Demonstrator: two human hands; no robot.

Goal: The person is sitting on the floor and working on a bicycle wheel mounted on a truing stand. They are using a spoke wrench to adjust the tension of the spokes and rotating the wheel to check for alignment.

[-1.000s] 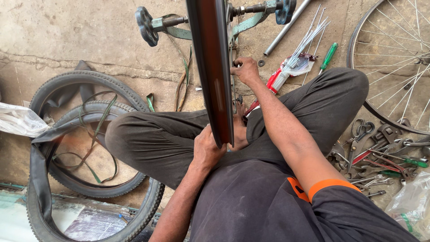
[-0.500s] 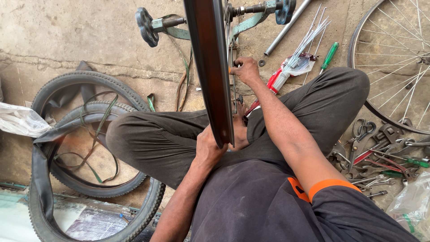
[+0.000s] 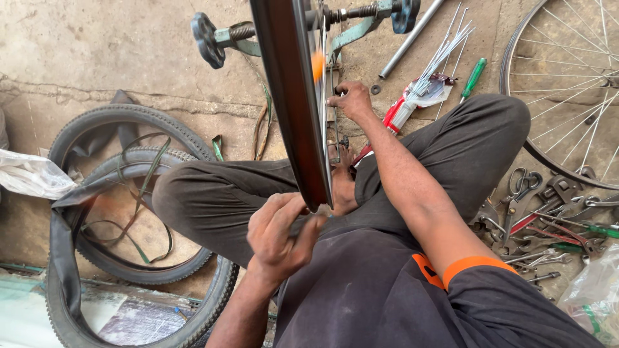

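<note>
A dark bicycle wheel rim (image 3: 290,96) stands edge-on in a green truing stand (image 3: 361,19) over my crossed legs. My left hand (image 3: 280,235) grips the near bottom edge of the rim. My right hand (image 3: 351,100) reaches past the rim's right side, fingers closed on a spoke near the hub. An orange reflector (image 3: 317,64) shows among the spokes.
Two black tyres (image 3: 129,167) and an inner tube lie on the concrete at left, beside a white plastic bag (image 3: 29,174). A bundle of loose spokes (image 3: 432,77), a green screwdriver (image 3: 472,77), a spoked wheel (image 3: 567,84) and a pile of wrenches and pliers (image 3: 548,219) lie at right.
My left hand has slid a little along the rim's near edge and the rim has turned slightly; my right hand stays at the spokes.
</note>
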